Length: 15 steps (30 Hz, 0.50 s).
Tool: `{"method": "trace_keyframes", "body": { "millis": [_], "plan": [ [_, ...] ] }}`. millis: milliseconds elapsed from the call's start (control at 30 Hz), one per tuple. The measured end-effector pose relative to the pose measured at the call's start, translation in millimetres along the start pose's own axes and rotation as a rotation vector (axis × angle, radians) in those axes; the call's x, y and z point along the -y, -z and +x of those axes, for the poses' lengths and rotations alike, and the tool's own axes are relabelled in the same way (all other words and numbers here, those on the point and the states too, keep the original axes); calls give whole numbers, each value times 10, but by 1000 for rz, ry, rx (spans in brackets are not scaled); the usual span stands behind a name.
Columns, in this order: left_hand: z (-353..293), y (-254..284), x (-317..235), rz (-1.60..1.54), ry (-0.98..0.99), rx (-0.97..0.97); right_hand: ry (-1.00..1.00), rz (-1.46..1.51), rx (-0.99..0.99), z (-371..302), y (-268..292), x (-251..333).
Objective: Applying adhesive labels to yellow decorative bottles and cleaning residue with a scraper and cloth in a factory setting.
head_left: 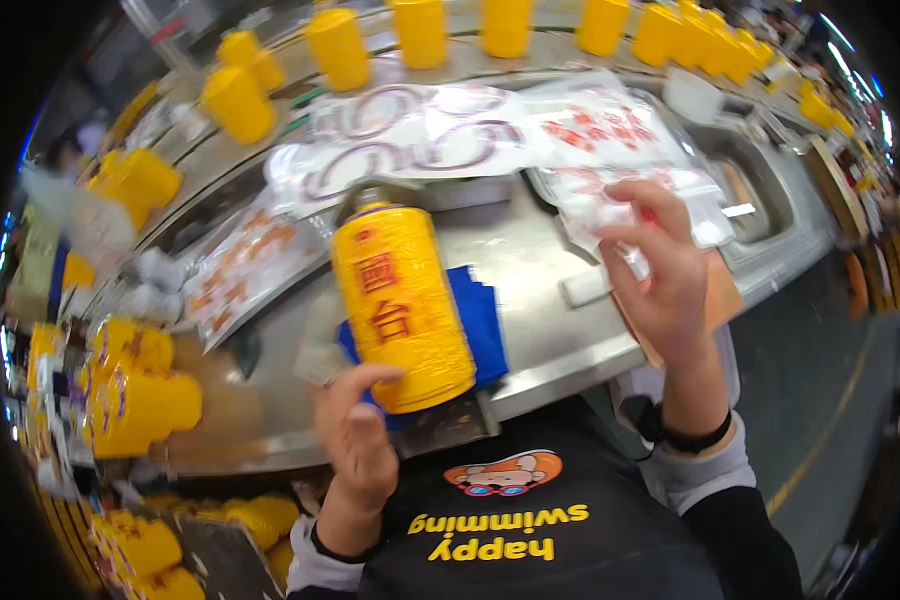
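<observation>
A yellow bottle (402,300) with red characters lies on its side on a blue cloth (482,325), its neck pointing away from me. My left hand (358,435) is at the near left end of the bottle; a fingertip reaches its edge, and the hand is not wrapped round it. Raised to the right, my right hand (665,270) has bent fingers drawn together, blurred by motion. A bit of red shows between them, too small to name. Beyond that hand lies a sheet of red decals (600,130).
Sheets with purple curved decals (420,140) lie behind the bottle, orange decals (240,265) to its left. A metal sink (760,190) is at the right. Several yellow bottles (338,50) line the far conveyor; others (145,400) stand at left. A white block (585,288) sits near my right hand.
</observation>
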<state>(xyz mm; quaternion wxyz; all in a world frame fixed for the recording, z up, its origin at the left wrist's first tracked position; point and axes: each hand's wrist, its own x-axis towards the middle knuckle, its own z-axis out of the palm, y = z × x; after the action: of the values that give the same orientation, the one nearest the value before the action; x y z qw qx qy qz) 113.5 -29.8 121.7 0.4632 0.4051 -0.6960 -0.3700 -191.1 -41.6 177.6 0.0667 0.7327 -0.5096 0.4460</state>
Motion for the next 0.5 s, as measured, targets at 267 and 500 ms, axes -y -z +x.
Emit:
{"method": "trace_keyframes", "body": {
  "millis": [267,500],
  "plan": [
    [176,-32,-135,-139,92,-98,347,119,133,-50,-720,822],
    [214,8,-180,150,22,-92,242,194,231,28,-515,843]
  ]
}}
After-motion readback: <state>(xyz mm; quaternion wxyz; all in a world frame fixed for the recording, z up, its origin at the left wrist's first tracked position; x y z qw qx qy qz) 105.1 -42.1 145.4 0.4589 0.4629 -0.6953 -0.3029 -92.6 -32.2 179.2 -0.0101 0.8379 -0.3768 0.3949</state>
